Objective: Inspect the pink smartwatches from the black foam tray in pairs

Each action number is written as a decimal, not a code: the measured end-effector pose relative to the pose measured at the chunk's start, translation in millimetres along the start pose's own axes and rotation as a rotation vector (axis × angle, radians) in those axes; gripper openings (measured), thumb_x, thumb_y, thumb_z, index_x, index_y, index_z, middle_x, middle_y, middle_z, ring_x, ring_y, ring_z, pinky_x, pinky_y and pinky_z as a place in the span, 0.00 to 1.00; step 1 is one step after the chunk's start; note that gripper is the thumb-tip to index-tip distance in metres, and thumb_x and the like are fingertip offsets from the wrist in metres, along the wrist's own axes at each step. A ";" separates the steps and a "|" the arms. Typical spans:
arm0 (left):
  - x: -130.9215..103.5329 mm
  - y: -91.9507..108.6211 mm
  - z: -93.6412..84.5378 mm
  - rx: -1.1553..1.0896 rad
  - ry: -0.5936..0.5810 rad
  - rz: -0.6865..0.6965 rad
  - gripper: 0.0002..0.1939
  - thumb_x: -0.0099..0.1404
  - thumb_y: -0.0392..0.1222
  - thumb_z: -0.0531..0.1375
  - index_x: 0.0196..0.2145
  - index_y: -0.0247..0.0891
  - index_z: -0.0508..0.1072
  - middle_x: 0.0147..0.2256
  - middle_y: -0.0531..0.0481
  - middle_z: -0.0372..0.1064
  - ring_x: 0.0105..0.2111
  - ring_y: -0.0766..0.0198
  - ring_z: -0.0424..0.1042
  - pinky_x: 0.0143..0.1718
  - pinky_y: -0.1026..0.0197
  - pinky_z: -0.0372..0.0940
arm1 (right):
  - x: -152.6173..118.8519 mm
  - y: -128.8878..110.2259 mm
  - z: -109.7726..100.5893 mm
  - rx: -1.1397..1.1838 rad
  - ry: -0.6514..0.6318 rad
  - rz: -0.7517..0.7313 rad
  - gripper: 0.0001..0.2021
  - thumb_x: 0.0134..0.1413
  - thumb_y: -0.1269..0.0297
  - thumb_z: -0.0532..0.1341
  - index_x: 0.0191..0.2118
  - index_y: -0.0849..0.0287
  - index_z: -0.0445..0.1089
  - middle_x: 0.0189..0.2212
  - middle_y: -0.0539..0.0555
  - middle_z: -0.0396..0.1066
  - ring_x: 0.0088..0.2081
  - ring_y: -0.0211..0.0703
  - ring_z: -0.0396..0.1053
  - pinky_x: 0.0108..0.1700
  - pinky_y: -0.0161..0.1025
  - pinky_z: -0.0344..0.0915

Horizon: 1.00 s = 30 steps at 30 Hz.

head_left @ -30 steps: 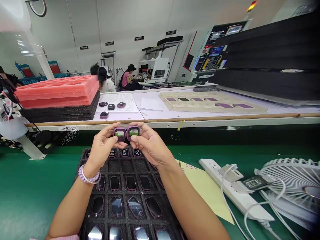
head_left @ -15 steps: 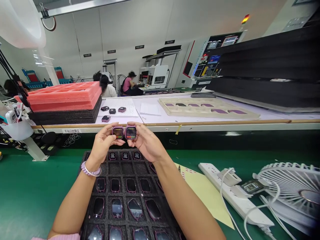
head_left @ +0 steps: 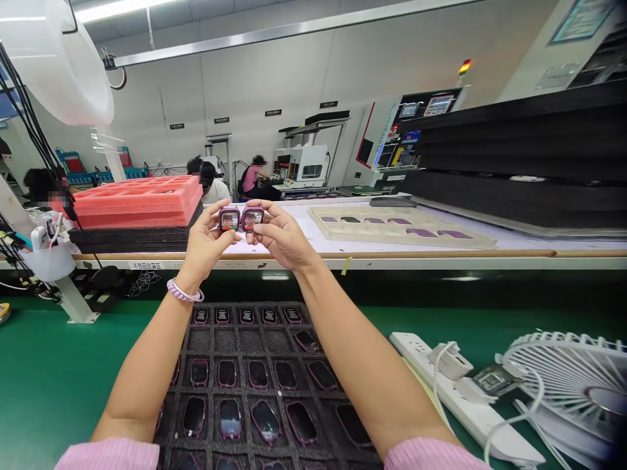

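Head view: the left hand [head_left: 206, 245] is pinching a small purple watch body [head_left: 229, 219] between thumb and fingers, its grip clenched on the case edges. The right hand [head_left: 279, 238] is grasping a second watch body [head_left: 253, 218] the same way. Both are being held raised, side by side and just touching, lit screens facing the camera, well above the black foam tray [head_left: 264, 339] lying on the green tabletop [head_left: 59, 365]. More watch bodies are sitting in the tray's pockets, and several pockets are standing empty. A power strip [head_left: 470, 398] and a white fan [head_left: 573, 378] are lying to the right.

Doing this comparison well probably means keeping fingertips on the case edges, off the glass, holding both screens level and steady at one angle, and avoiding glare from the lamp [head_left: 59, 65] overhead.
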<state>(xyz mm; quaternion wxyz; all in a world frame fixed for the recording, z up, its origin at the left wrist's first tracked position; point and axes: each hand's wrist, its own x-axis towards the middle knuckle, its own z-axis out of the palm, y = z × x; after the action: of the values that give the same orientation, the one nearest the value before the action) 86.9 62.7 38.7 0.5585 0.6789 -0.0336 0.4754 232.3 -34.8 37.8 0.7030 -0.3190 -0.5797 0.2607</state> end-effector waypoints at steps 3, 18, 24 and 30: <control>3.1 3.2 0.6 -0.004 0.002 0.012 0.33 0.52 0.36 0.68 0.56 0.39 0.68 0.42 0.48 0.73 0.30 0.67 0.76 0.34 0.66 0.74 | 0.7 -6.3 0.7 -0.022 -0.029 -0.015 0.26 0.45 0.65 0.70 0.52 0.55 0.65 0.35 0.48 0.70 0.29 0.39 0.70 0.32 0.38 0.67; 6.1 20.3 1.5 0.007 0.070 0.027 0.32 0.52 0.37 0.69 0.55 0.41 0.69 0.41 0.49 0.72 0.28 0.66 0.75 0.33 0.64 0.73 | 8.6 -25.3 -1.6 -0.040 -0.008 -0.017 0.27 0.42 0.66 0.69 0.51 0.55 0.66 0.39 0.51 0.75 0.29 0.39 0.71 0.34 0.39 0.70; 2.9 17.3 -7.9 0.025 0.076 0.026 0.32 0.52 0.37 0.71 0.55 0.42 0.70 0.37 0.50 0.72 0.29 0.66 0.75 0.32 0.65 0.72 | 7.2 -24.3 -12.0 -0.082 0.047 -0.018 0.27 0.41 0.66 0.68 0.51 0.56 0.66 0.40 0.52 0.74 0.29 0.40 0.71 0.33 0.40 0.70; 3.2 16.3 -10.6 0.045 0.096 0.029 0.32 0.52 0.39 0.72 0.55 0.43 0.70 0.37 0.51 0.71 0.28 0.65 0.75 0.33 0.64 0.72 | 5.6 -26.8 -15.5 -0.114 0.054 -0.013 0.27 0.42 0.64 0.70 0.51 0.55 0.66 0.40 0.52 0.74 0.30 0.42 0.71 0.33 0.41 0.70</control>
<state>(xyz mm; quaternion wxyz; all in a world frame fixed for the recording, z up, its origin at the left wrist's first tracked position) 72.8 66.6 51.9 0.5371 0.6673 -0.0057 0.5159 248.5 -50.7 59.6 0.7007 -0.3616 -0.5766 0.2139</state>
